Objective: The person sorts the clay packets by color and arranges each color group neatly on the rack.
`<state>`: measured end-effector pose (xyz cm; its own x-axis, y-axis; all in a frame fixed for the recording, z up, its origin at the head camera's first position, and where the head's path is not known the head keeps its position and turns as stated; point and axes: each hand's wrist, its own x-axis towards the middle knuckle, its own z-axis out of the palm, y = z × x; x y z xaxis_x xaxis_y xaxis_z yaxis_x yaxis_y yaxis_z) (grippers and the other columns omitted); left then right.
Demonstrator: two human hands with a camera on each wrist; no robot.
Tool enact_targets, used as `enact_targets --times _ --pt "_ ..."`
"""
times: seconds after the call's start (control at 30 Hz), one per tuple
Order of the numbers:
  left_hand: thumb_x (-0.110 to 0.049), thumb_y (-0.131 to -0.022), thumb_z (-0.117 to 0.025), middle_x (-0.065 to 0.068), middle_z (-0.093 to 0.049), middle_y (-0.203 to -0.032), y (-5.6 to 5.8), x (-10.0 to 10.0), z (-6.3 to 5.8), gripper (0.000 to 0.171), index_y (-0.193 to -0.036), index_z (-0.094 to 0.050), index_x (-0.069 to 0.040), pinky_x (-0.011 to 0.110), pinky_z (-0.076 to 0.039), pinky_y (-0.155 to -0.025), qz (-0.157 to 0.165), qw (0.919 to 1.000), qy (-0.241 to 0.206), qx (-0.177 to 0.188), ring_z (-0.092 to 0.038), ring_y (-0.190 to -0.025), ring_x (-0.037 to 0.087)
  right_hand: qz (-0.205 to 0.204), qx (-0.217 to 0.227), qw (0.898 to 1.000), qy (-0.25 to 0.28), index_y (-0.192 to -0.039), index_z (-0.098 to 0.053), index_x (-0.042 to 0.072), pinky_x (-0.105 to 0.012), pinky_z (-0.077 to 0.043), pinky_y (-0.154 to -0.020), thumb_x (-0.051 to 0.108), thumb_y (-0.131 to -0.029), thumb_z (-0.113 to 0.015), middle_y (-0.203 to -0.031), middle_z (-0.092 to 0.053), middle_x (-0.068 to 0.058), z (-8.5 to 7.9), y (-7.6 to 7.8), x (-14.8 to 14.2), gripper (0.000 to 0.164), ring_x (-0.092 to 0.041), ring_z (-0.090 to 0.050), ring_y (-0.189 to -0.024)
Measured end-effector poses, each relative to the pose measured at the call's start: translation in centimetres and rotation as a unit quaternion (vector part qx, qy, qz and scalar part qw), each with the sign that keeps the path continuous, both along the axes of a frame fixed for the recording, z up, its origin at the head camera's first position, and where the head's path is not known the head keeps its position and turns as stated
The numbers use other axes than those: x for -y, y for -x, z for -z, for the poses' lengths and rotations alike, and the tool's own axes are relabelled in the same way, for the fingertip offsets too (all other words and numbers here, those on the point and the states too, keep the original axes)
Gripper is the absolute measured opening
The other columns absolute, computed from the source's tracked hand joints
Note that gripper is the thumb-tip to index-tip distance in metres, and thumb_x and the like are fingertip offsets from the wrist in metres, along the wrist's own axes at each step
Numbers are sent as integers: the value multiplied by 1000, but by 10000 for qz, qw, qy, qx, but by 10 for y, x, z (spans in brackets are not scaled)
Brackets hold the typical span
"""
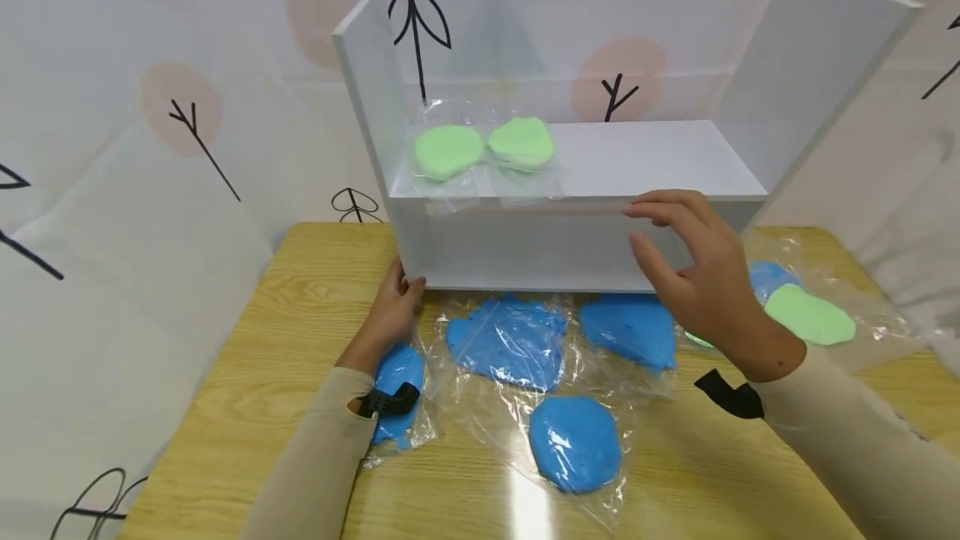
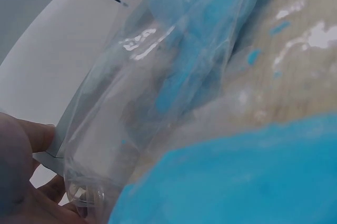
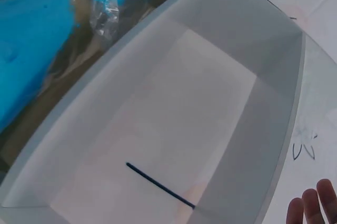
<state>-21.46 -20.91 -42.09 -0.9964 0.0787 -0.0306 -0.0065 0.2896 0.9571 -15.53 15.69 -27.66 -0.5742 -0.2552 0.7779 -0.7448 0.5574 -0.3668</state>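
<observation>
A white shelf unit (image 1: 637, 158) with two upright side panels stands at the back of the table. My left hand (image 1: 393, 302) grips its lower left corner; in the left wrist view the thumb (image 2: 39, 135) lies on one side of the panel edge, with fingers on the other. Raised before the shelf's right part, my right hand (image 1: 701, 273) holds nothing, thumb and fingers spread apart. Two flat light-green lumps, one at left (image 1: 448, 152) and one beside it (image 1: 521, 142), lie in clear bags on the shelf board. The right wrist view looks into the shelf's compartment (image 3: 174, 103).
Several flattened blue lumps in clear bags lie before the shelf, among them a round one (image 1: 576, 444) and a wide one (image 1: 510, 344). Another blue lump (image 1: 401, 382) is partly under my left wrist. At right, a green lump (image 1: 810, 315) overlaps a blue one (image 1: 772, 276).
</observation>
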Motion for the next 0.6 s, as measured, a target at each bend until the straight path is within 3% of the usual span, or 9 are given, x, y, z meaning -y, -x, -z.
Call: enact_targets --times 0.27,0.4,0.6 --pt "-25 -108 -44 -1 -15 -169 -2 1 0 61 -160 -14 -34 55 -25 -122 -62 9999 17 83 -17 -154 36 -69 -212 9996 154 -116 -68 -7 -12 -40 -102 23 -99 -57 -122 -61 -26 18 -8 -16 36 0 -50 -123" --pt "-24 -108 -44 0 -14 -169 -3 2 -1 61 -160 -14 -33 55 -24 -122 -78 9999 19 70 -16 -154 37 -27 -105 9998 190 -117 -67 -7 -13 -40 -99 17 -97 -58 -123 -61 -27 25 -9 -24 33 2 -49 -122" --pt "-24 -108 -44 1 -15 -169 -1 0 -1 61 -160 -15 -33 56 -23 -122 7 10000 4 -17 -16 -154 38 463 13 9989 77 -117 -68 -5 -10 -37 -95 9 -94 -60 -122 -63 -25 34 -11 -45 29 8 -47 -114"
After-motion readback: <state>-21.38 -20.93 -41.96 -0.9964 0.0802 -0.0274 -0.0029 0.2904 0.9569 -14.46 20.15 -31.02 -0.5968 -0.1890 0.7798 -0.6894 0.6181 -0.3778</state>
